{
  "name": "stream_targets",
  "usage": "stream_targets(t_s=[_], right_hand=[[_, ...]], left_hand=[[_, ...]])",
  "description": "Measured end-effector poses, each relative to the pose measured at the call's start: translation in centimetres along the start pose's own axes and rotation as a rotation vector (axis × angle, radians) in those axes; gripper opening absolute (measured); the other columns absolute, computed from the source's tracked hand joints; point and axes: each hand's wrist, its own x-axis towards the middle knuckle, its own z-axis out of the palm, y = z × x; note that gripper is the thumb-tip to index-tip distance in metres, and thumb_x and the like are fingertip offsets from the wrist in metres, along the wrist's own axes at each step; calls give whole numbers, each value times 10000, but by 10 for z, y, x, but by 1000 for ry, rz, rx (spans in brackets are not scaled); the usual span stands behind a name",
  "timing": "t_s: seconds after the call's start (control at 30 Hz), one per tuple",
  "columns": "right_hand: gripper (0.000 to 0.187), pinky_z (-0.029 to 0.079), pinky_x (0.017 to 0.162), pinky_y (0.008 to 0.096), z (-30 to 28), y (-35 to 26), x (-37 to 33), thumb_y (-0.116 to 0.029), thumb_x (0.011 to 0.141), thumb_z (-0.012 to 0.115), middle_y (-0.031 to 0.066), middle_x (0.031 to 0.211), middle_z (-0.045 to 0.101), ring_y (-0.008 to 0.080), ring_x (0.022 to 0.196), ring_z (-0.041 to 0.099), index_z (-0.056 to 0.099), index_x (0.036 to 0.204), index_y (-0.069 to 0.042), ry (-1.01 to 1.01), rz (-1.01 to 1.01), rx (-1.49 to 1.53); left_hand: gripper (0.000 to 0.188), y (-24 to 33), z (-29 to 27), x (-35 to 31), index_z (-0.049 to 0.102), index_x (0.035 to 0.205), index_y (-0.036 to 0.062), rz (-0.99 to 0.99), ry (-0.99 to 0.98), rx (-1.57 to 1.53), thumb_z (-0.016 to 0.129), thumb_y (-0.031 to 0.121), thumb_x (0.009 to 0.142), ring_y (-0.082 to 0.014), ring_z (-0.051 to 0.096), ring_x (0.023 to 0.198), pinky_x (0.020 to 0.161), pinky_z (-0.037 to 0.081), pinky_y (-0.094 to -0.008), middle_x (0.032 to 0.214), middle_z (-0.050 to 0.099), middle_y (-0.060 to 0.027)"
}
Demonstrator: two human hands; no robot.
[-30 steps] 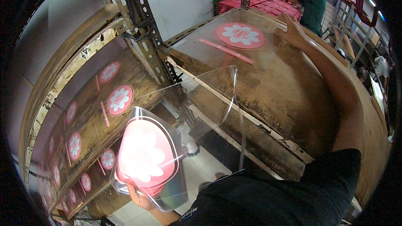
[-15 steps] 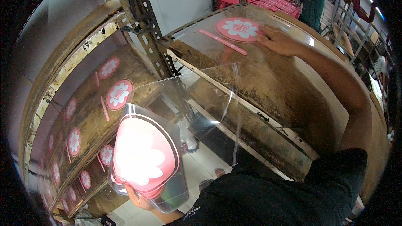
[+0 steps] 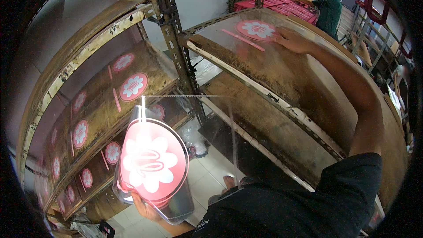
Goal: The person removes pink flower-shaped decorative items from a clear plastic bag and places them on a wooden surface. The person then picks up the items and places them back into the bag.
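Note:
My left hand (image 3: 147, 210) grips the lower edge of some clear plastic sheets (image 3: 154, 161), low and left of the middle. A pink round print with a white flower shows on them, partly whitened by glare. How many sheets are in the hand I cannot tell. On the upper right shelf, my right hand (image 3: 293, 42) lies flat with its fingers stretched out. Its fingertips touch the right edge of a pink round flower print on another clear sheet (image 3: 216, 35), which also bears a pink strip. Nothing is grasped in that hand.
Brown boards form shelves (image 3: 97, 114) on the left, with several matching printed sheets laid on them. A perforated metal post (image 3: 165, 22) stands between the left and right shelves. Lower right boards (image 3: 255, 123) lie beneath the upper one. A co-worker in green (image 3: 329, 15) is beside pink pieces (image 3: 282, 6).
The held sheets' clear part has swung down and looks flatter, and glare on the print has lessened. My right hand stays at the shelf sheet. The view has shifted slightly.

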Motion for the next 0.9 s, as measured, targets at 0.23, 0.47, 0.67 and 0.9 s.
stream_targets(t_s=[0.23, 0.47, 0.67, 0.9], right_hand=[[499, 490, 793, 327, -42, -163, -46, -335, 901, 577, 124, 1098, 580, 172, 927, 577, 472, 1246, 10, -4, -98, 558], [1149, 431, 954, 458, -15, -275, -121, -652, 751, 597, 326, 1364, 305, 353, 1256, 392, 43, 1384, 130, -655, 0, 1127], [1023, 543, 760, 337, 11, -298, -139, -391, 768, 729, 209, 1081, 538, 240, 969, 593, 90, 1372, 132, -611, 51, 1371], [971, 568, 693, 323, 23, -292, -165, -304, 778, 730, 199, 1005, 527, 237, 903, 595, 90, 1360, 136, -653, 245, 1222]], left_hand=[[456, 28, 12, -9, 397, 1312, -15, 4, 45, 8, 438, 267, 957, -269, 544, 1071, 891, 468, -429, 1262, 480, -202], [460, 51, 19, -26, 396, 1314, -13, 58, -64, -175, 429, 279, 960, -267, 534, 1087, 905, 457, -431, 1270, 474, -203], [464, 63, 19, -39, 396, 1314, -12, 88, -125, -266, 421, 290, 962, -265, 526, 1101, 917, 448, -432, 1278, 469, -204], [470, 64, 22, -42, 396, 1315, -10, 76, -200, -345, 412, 302, 964, -262, 516, 1117, 931, 438, -434, 1286, 463, -205]])
